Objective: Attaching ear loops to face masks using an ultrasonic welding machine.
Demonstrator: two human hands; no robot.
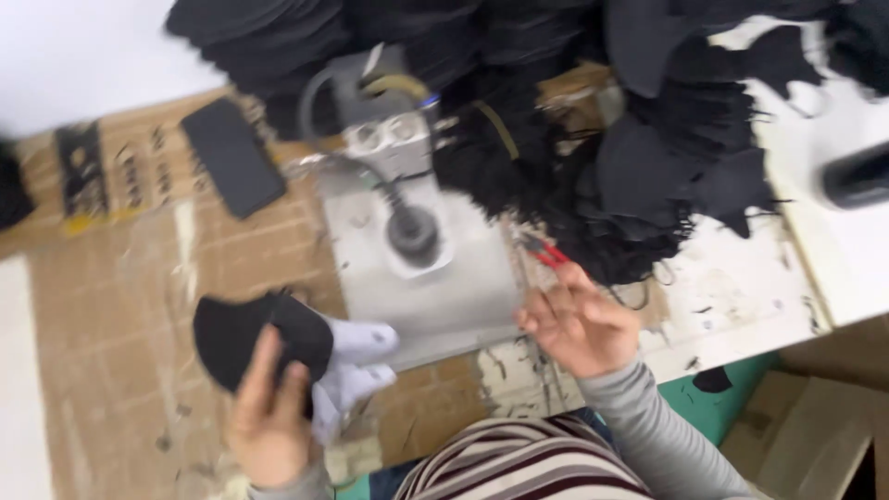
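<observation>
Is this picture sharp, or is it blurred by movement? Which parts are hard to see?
In the head view the whole frame is smeared by motion blur; the left hand holding a black fabric piece and the right hand have soft edges; the black fabric pile merges into one dark mass; the white table looks bright, nearly washed out.

black piece [250,333]: matt cloth
white piece [356,366]: soft pale cloth
machine base [435,287]: smooth grey metal, dull sheen
counter [120,306]: rough brown cardboard, taped
black pile [648,176]: matt cloth, frayed edges

Left hand [269,417] gripping black fabric piece [250,338], right hand [579,324] open near red snips [548,252], grey machine base [426,278] between
</observation>
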